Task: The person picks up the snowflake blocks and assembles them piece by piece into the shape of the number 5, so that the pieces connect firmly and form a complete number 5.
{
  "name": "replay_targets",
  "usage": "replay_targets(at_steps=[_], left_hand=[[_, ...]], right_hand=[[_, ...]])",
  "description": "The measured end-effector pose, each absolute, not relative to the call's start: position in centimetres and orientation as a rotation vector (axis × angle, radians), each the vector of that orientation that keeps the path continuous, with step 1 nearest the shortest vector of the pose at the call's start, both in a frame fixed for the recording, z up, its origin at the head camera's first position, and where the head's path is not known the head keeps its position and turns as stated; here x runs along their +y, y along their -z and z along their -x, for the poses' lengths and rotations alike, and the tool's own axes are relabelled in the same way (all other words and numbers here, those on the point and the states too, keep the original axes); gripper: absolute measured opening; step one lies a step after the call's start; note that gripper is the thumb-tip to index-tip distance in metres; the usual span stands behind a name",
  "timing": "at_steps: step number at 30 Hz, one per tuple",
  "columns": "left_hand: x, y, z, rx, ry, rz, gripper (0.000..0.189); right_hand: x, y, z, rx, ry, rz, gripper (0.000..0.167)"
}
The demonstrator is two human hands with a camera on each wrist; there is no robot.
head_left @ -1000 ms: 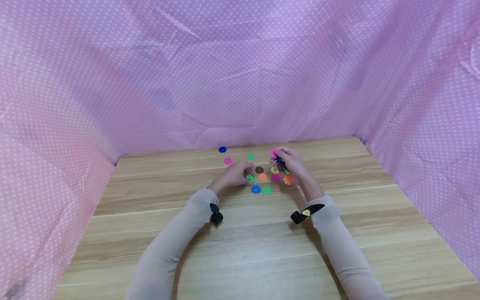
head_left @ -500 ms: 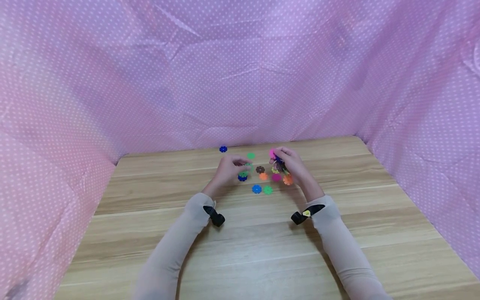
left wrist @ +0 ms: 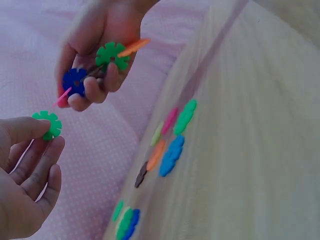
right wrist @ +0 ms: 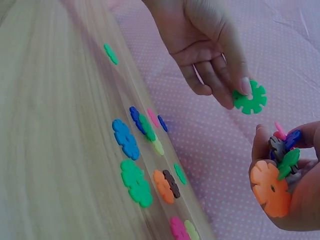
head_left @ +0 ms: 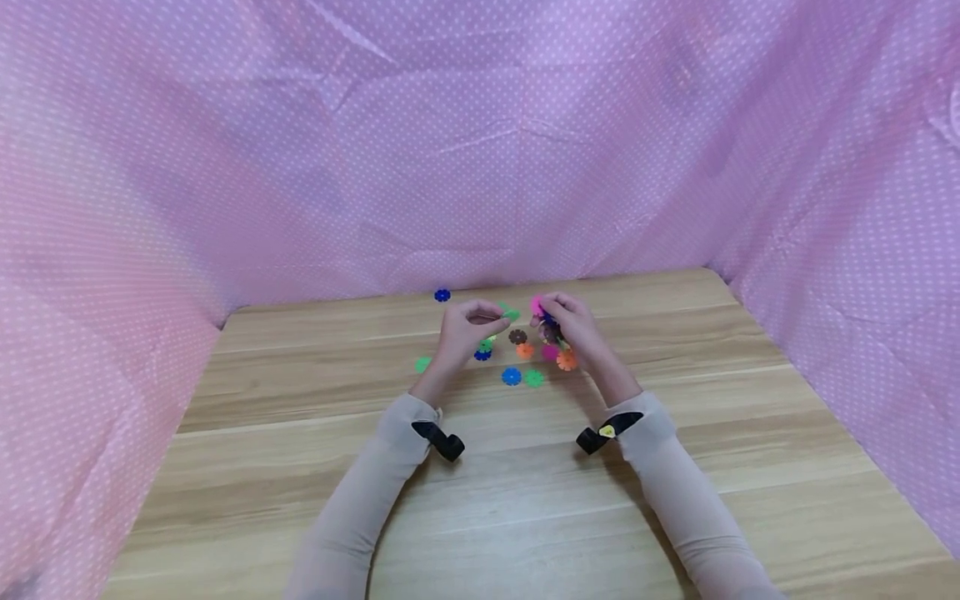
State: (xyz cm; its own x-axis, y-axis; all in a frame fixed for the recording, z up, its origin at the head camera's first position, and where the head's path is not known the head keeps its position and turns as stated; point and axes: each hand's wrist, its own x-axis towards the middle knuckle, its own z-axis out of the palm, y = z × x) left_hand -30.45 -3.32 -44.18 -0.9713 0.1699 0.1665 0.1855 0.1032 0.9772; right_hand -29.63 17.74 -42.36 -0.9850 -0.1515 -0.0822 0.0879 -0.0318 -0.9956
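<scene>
In the left wrist view my left hand (left wrist: 25, 175) pinches a green notched plastic disc (right wrist: 256, 103) between thumb and fingers. My right hand (head_left: 579, 327) holds a linked cluster of similar discs: an orange disc (right wrist: 270, 192), a green one (left wrist: 113, 57), a blue one (left wrist: 75, 81), a brown one (right wrist: 275, 148) and a pink one (head_left: 537, 306). The held green disc is close to the cluster's pink disc, with a gap between them in the right wrist view. Part of the cluster is hidden by my right fingers.
Loose discs lie on the wooden table (head_left: 480, 500) below the hands: a light blue disc (head_left: 512, 377), a green disc (head_left: 534, 378), a brown disc (head_left: 517, 337) and several others. A dark blue disc (head_left: 442, 295) lies at the far edge. Pink dotted cloth (head_left: 480, 167) surrounds the table.
My left hand has moved away from the near discs and up towards the right hand, now with a green disc in its fingertips. The right hand has barely moved.
</scene>
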Motion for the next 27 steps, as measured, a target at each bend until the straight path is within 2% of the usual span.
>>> replay_targets(at_steps=[6,27], left_hand=[[-2.8,44.7,30.1,-2.308,2.120,0.332,0.014],[-2.9,45.3,29.9,-2.237,2.086,0.437,0.012]], right_hand=[[17.3,42.5,29.5,2.067,2.121,0.110,0.021],[16.6,42.8,29.1,2.092,2.073,0.147,0.023]])
